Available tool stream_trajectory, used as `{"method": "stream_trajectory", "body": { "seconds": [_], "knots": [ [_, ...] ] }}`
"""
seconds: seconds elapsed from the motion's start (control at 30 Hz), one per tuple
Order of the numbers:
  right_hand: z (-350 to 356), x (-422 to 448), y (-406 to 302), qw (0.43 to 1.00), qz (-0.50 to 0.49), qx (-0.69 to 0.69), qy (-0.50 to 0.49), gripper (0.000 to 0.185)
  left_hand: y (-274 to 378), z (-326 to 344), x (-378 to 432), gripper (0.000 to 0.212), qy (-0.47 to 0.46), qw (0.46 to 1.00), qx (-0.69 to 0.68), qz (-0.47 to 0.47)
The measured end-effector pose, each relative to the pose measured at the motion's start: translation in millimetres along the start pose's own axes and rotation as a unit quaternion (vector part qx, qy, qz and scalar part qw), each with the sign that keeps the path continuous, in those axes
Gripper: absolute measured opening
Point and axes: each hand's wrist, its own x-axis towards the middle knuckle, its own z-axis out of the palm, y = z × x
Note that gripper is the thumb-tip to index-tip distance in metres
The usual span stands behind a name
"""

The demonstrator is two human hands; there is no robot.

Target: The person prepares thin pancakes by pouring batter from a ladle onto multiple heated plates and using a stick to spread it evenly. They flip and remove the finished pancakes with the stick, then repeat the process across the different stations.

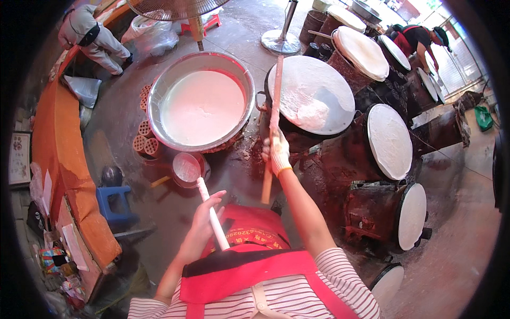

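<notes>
My right hand (275, 149), in a white knit glove, grips a long wooden batter spreader (275, 107). Its upper part is coated with batter and crosses the left edge of a round griddle (340, 95). Pale batter (303, 79) covers much of that griddle, with a thick patch towards the front and bare grey metal at the right. My bare left hand (207, 219) holds the white handle (213, 211) of what looks like a ladle, fingers partly extended. The ladle's bowl (186, 167) is over a small bucket (205, 169), just in front of a large metal basin of batter (157, 123).
Several drum stoves with covered griddles (390, 141) curve along the right. Perforated coal briquettes (145, 141) stand left of the basin. A fan (175, 8), a pole base (281, 42), a blue stool (115, 203) and an orange counter (59, 139) surround me. Two people work farther off.
</notes>
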Motion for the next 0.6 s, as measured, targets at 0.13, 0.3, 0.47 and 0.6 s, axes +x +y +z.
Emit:
{"method": "stream_trajectory", "body": {
  "seconds": [0.13,0.3,0.47,0.6],
  "knots": [
    [-78,-25,-22,0.999,0.007,0.027,0.019,0.036,-6,8,7,0.027,0.016,1.000,-0.018,0.009],
    [-126,0,-66,0.994,-0.038,0.080,0.059,0.019,-18,36,14,0.026,0.001,1.000,-0.012,-0.003],
    [-84,-27,-67,0.987,0.025,-0.131,-0.093,0.028,-28,75,22,0.023,-0.019,1.000,-0.003,-0.012],
    [-175,-27,-92,0.988,0.090,-0.112,-0.063,0.038,-30,99,23,0.024,-0.020,1.000,0.021,0.011]
  ]
}}
